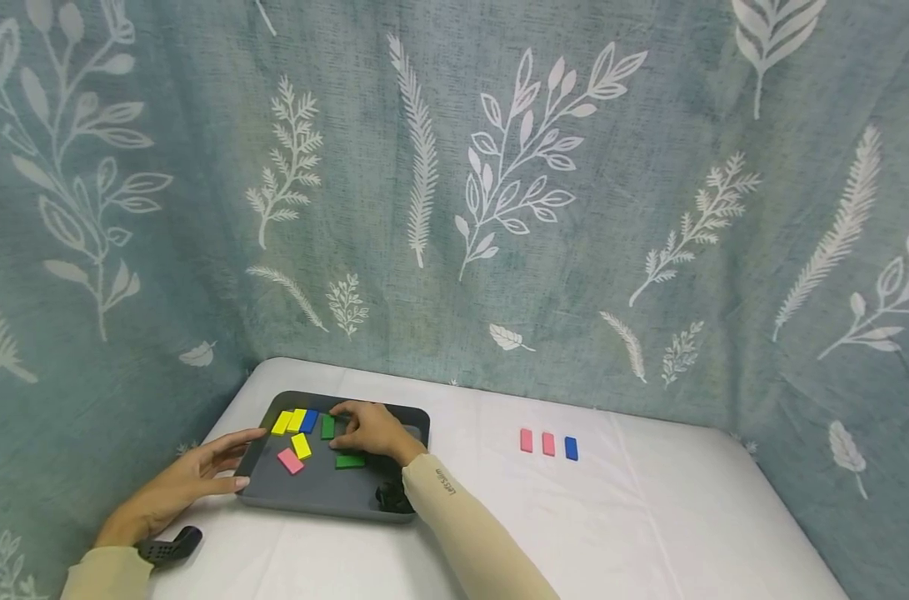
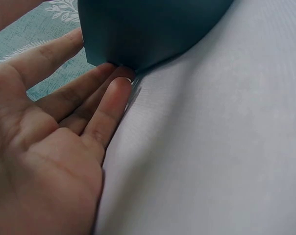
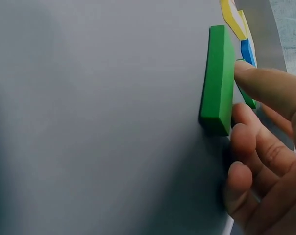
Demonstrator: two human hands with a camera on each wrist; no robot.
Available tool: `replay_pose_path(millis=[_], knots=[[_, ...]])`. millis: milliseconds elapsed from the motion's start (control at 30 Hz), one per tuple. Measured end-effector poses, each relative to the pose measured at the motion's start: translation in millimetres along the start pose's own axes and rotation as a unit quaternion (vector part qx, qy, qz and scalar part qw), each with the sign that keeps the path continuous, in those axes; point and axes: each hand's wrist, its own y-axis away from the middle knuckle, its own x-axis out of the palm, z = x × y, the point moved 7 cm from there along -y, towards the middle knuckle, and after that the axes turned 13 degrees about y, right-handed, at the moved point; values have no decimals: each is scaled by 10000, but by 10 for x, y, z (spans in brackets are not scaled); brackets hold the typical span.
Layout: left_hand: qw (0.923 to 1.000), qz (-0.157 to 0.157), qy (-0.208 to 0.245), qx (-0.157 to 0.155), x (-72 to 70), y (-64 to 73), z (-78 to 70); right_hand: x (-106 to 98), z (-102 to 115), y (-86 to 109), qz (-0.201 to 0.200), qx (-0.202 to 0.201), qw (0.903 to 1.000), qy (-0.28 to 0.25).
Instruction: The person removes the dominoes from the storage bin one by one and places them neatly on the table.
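My right hand [image 1: 372, 429] reaches into a dark grey tray [image 1: 327, 503]. Its thumb and index finger pinch a green block [image 1: 327, 427] by its two ends, beside a blue block [image 1: 309, 421]. Under this hand lies a second green block [image 1: 351, 461], large in the right wrist view [image 3: 218, 78]. My left hand [image 1: 192, 479] touches the tray's left side with fingers extended; in the left wrist view, fingertips meet the tray's outer wall [image 2: 153, 34]. Three yellow blocks [image 1: 300, 446] and a pink block [image 1: 290, 461] lie in the tray's left part.
Right of the tray, two pink blocks [image 1: 526, 440] and a blue block [image 1: 571, 448] lie in a row on the white cloth [image 1: 611, 525]. A patterned blue-green curtain [image 1: 454, 208] stands behind and at both sides. Black wrist cameras [image 1: 392, 497] are on both arms.
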Motion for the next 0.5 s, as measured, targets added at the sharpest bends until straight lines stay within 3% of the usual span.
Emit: replay_pose_path(millis=[200,500], knots=[[10000,17,62,45,21,0,-1,31,-25,-19,-15,321,9991,262],[9999,-16,39,97,1,5,-13,25,6,-22,-190,457,9974,532]])
